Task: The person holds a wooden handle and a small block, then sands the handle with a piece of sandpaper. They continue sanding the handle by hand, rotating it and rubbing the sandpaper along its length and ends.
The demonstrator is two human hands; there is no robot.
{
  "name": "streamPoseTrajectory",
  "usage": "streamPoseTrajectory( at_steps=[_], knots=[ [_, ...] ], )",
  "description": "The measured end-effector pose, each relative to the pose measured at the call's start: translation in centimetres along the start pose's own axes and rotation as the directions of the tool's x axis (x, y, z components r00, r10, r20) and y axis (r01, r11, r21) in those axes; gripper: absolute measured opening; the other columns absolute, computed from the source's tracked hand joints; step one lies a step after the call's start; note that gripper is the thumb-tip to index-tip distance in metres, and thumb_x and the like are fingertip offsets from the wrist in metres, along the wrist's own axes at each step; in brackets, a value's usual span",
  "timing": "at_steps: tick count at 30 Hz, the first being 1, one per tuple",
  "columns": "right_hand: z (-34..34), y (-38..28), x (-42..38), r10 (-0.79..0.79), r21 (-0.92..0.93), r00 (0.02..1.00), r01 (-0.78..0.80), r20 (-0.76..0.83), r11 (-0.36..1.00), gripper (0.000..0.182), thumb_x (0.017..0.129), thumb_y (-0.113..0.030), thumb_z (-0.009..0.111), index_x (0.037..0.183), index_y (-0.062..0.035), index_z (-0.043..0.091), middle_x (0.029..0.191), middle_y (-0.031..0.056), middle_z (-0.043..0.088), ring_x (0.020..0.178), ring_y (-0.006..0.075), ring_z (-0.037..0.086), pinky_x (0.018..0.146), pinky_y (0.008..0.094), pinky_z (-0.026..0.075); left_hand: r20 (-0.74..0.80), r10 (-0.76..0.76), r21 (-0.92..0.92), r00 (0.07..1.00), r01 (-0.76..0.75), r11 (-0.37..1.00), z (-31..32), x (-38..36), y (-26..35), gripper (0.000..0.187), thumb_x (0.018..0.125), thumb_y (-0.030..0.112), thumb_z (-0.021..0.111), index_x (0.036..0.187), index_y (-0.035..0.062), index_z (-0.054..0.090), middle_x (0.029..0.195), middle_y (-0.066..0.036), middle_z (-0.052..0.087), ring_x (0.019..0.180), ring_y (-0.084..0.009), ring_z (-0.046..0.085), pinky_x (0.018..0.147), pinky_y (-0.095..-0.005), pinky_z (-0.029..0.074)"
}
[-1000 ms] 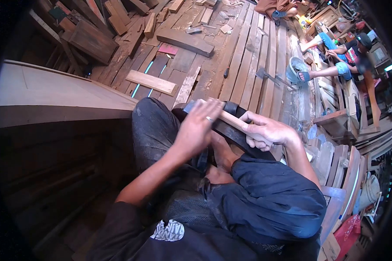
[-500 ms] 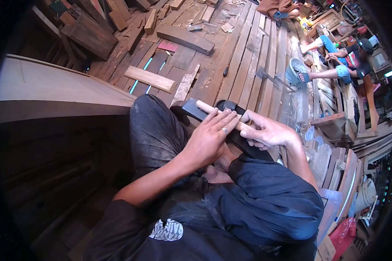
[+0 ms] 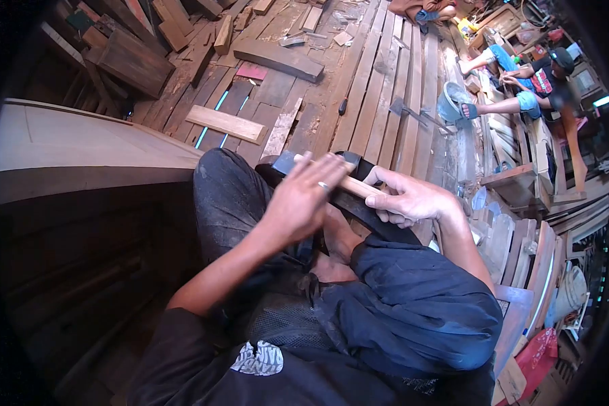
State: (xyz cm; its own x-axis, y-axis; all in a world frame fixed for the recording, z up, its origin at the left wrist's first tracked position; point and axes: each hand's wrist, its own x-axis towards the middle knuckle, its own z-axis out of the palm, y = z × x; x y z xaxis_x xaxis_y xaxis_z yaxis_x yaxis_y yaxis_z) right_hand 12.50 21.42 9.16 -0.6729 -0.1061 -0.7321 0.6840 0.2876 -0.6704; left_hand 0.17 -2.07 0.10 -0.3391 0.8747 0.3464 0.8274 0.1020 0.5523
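A slim, pale wooden stick [image 3: 358, 187] lies slantwise over my lap. My right hand [image 3: 416, 201] is closed around its near right end, thumb on top. My left hand [image 3: 308, 189], with a ring on one finger, rests on the stick farther along. Its fingers are stretched out flat over the wood and smeared by motion. A small tan edge shows beside the fingertips; what it belongs to I cannot make out. Under the stick is a long dark flat piece [image 3: 377, 222] with a grey-blue end [image 3: 285, 161].
A large pale panel [image 3: 95, 145] stands at my left. On the plank floor lie a light board [image 3: 227, 124], a thick dark board [image 3: 279, 61] and a hammer-like tool [image 3: 413, 112]. Another person [image 3: 531, 81] sits at the upper right beside a bucket [image 3: 448, 101].
My left hand has slid left along the stick, toward its far end. My right hand keeps its grip. The whole view has shifted slightly.
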Motion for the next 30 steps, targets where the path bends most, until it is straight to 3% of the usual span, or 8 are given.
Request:
streamPoseTrajectory(
  at_steps=[2,6,10,13,17,22,26,30],
  knots=[
    [-0.2,0.2,0.1,0.004,0.043,1.0,-0.005,0.016,0.999,0.035,0.11,-0.033,0.063,0.136,-0.0125,0.051,0.076,0.0003,0.059,0.053,0.0067,0.048,0.046,0.0262,0.038,-0.086,-0.053,0.115,0.995,0.062,0.991,-0.2,-0.9,-3.1,0.062,0.088,-0.001,0.057,0.149,-0.0001,0.057,0.154,-0.021,0.059,0.15,-0.0345,0.049,0.13,-0.0545,0.028],
    [-0.2,0.6,0.4,-0.006,0.101,0.999,0.003,0.035,0.995,0.033,0.111,-0.031,0.063,0.135,-0.0125,0.051,0.076,0.0,0.059,0.051,0.0065,0.046,0.044,0.0264,0.036,-0.131,-0.063,0.094,0.989,0.076,0.993,-0.2,-0.5,-2.1,0.064,0.085,-0.002,0.057,0.148,-0.0032,0.057,0.15,-0.025,0.06,0.149,-0.0395,0.049,0.129,-0.0544,0.03],
    [0.1,0.5,0.3,-0.009,0.064,1.0,0.009,0.0,0.998,0.032,0.11,-0.033,0.063,0.133,-0.013,0.053,0.076,0.0,0.059,0.052,0.0061,0.047,0.045,0.026,0.036,-0.118,0.049,-0.135,0.992,-0.064,0.989,1.9,-0.3,2.0,0.073,0.082,-0.005,0.056,0.154,0.0041,0.055,0.154,-0.022,0.057,0.15,-0.0392,0.048,0.129,-0.054,0.031],
    [0.2,-0.2,0.1,0.009,0.049,1.0,-0.008,-0.013,0.999,0.029,0.11,-0.032,0.063,0.131,-0.0139,0.054,0.075,-0.0009,0.059,0.051,0.006,0.046,0.046,0.0259,0.037,-0.033,0.029,0.017,0.999,-0.029,0.999,-0.1,-0.2,-0.6,0.068,0.084,-0.004,0.057,0.152,0.0043,0.057,0.155,-0.021,0.058,0.151,-0.0388,0.048,0.13,-0.054,0.03],
    [0.3,-0.3,-0.2,0.003,0.103,1.0,-0.004,0.005,0.995,0.026,0.111,-0.029,0.061,0.128,-0.0117,0.053,0.074,0.0005,0.06,0.049,0.0058,0.045,0.044,0.0255,0.036,-0.126,-0.052,0.176,0.991,0.074,0.982,-1.1,-1.1,-5.9,0.066,0.085,-0.004,0.056,0.15,0.0024,0.059,0.153,-0.02,0.06,0.153,-0.0369,0.046,0.13,-0.0556,0.028],
    [0.3,0.0,0.1,-0.012,0.106,1.0,0.012,0.005,0.994,0.025,0.112,-0.027,0.06,0.127,-0.0098,0.052,0.073,0.0015,0.061,0.046,0.0056,0.044,0.042,0.0252,0.034,-0.062,0.026,0.001,0.998,-0.026,1.0,0.5,-1.1,0.5,0.073,0.082,-0.004,0.056,0.155,0.0018,0.053,0.159,-0.019,0.054,0.156,-0.0346,0.042,0.131,-0.0557,0.027],
    [0.1,-0.1,0.1,0.01,0.118,1.0,-0.011,0.01,0.993,0.027,0.111,-0.029,0.06,0.13,-0.0109,0.052,0.073,0.0005,0.06,0.048,0.0057,0.044,0.043,0.0254,0.034,-0.034,0.0,0.084,0.999,0.003,0.996,-0.4,-0.7,-1.5,0.067,0.086,0.001,0.059,0.152,0.0022,0.056,0.157,-0.019,0.057,0.153,-0.0331,0.047,0.13,-0.0534,0.028],
    [0.1,-0.3,0.0,0.007,0.105,1.0,-0.009,0.022,0.994,0.032,0.111,-0.032,0.062,0.135,-0.0127,0.052,0.075,-0.0007,0.059,0.051,0.0056,0.044,0.044,0.0255,0.034,-0.138,-0.032,0.169,0.99,0.055,0.984,-0.8,-0.8,-4.6,0.058,0.085,-0.001,0.059,0.143,-0.0003,0.062,0.148,-0.021,0.063,0.145,-0.0354,0.054,0.128,-0.0536,0.034]
  ],
)
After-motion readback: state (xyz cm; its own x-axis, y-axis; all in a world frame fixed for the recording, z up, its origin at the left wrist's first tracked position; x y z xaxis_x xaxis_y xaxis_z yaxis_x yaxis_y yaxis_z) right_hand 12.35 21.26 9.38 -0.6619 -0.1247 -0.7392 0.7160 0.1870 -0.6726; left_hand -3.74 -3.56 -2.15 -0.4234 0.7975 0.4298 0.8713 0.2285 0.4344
